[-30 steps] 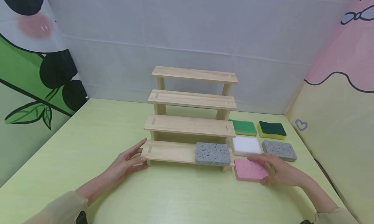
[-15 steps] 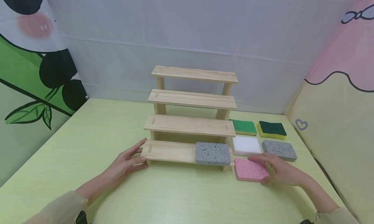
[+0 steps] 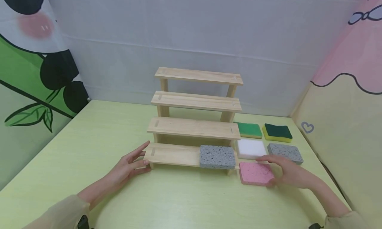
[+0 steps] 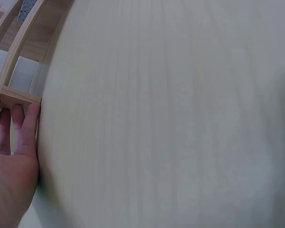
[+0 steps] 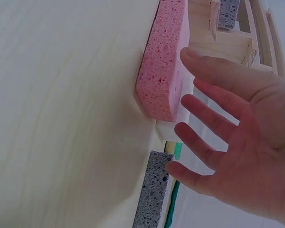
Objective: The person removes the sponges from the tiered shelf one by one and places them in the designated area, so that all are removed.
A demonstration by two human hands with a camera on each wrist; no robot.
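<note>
My left hand [image 3: 129, 167] touches the left end of the wooden stepped rack [image 3: 176, 154]. In the left wrist view, its extended fingers [image 4: 26, 133] lie against the rack's end piece. A grey speckled sponge [image 3: 217, 157] lies on the right part of the lowest step. My right hand [image 3: 287, 172] hovers at the right side of a pink sponge [image 3: 255, 173] lying on the table. The right wrist view shows the right hand's fingers [image 5: 206, 118] spread and loosely bent, with nothing between them, near the pink sponge [image 5: 164, 61].
Behind the pink sponge are a white sponge [image 3: 251, 148] and a second grey sponge [image 3: 285, 153]. Farther back lie a green-and-yellow sponge [image 3: 249, 130] and a dark green-and-yellow sponge [image 3: 277, 133]. A white sheet [image 3: 191, 30] hangs behind the table [image 3: 179, 202].
My right hand has lifted slightly and shifted right, its fingers spreading away from the pink sponge. The sponge has stayed in place. The left hand has not moved.
</note>
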